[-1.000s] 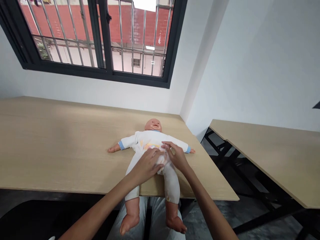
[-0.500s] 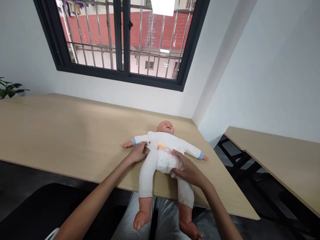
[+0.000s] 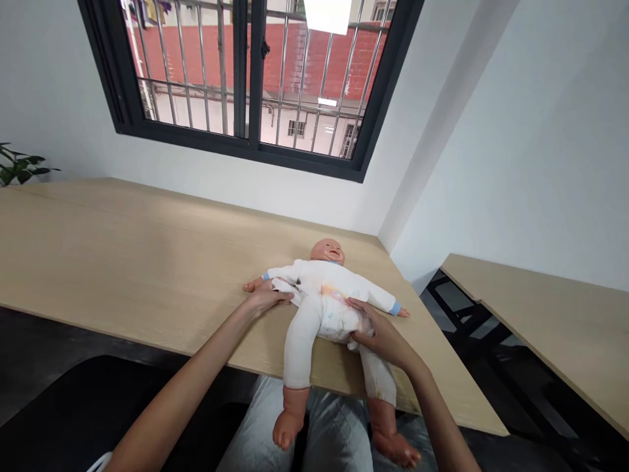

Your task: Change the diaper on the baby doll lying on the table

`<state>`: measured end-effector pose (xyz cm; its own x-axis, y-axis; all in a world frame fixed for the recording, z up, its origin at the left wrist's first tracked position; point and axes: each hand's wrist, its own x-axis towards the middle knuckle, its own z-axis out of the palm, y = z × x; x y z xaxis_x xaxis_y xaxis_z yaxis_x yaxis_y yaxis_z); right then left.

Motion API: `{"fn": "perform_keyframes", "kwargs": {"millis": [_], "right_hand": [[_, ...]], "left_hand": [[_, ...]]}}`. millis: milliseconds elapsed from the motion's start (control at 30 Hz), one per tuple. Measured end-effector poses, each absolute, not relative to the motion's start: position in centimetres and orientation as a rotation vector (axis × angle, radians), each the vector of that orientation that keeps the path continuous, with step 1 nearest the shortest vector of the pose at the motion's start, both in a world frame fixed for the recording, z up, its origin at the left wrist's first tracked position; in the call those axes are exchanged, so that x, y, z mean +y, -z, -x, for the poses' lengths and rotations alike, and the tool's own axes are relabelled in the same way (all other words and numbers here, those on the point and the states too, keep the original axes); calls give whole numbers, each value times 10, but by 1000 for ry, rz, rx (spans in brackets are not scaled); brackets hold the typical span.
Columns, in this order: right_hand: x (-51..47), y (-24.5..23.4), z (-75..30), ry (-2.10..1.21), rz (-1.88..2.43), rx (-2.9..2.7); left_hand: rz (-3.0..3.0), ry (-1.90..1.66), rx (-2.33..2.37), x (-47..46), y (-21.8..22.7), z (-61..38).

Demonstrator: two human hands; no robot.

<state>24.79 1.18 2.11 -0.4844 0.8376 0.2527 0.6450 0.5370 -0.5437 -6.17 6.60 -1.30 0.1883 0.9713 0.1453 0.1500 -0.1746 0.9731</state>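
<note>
The doll [image 3: 324,295] lies face up at the tabletop's [image 3: 122,262] near edge, legs hanging off. The left hand [image 3: 265,301] pinches the loose cloth flap [image 3: 284,284] beside its chest. The right hand [image 3: 381,335] rests on its hip, grip spread.

White doll romper [image 3: 324,298] with blue cuffs; light wood table [image 3: 122,262]; black-framed window [image 3: 246,72].

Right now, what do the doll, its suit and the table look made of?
Doll: probably vinyl or plastic; smooth matte peach skin, moulded toes.
Suit: soft white fabric; creases, blue cuffs.
Table: wood-look laminate, perhaps; pale faint grain, matte.
</note>
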Motion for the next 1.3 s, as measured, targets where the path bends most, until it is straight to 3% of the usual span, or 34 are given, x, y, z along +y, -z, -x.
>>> {"fn": "perform_keyframes", "kwargs": {"millis": [200, 400, 467, 667, 1300], "right_hand": [[-5, -59, -230, -444, 1123, -2305], [19, -89, -137, -276, 933, -2452], [43, -85, -110, -239, 1030, -2468], [96, -62, -87, -565, 1082, -2472], [119, -25, -94, -948, 1044, -2194]], "left_hand": [[-1273, -1118, 821, 65, 4, 78], [-1133, -1169, 727, 67, 7, 81], [-1112, -1187, 719, 66, 7, 80], [-1098, -1245, 713, 60, 5, 78], [-1033, -1404, 763, 57, 3, 74]]}}
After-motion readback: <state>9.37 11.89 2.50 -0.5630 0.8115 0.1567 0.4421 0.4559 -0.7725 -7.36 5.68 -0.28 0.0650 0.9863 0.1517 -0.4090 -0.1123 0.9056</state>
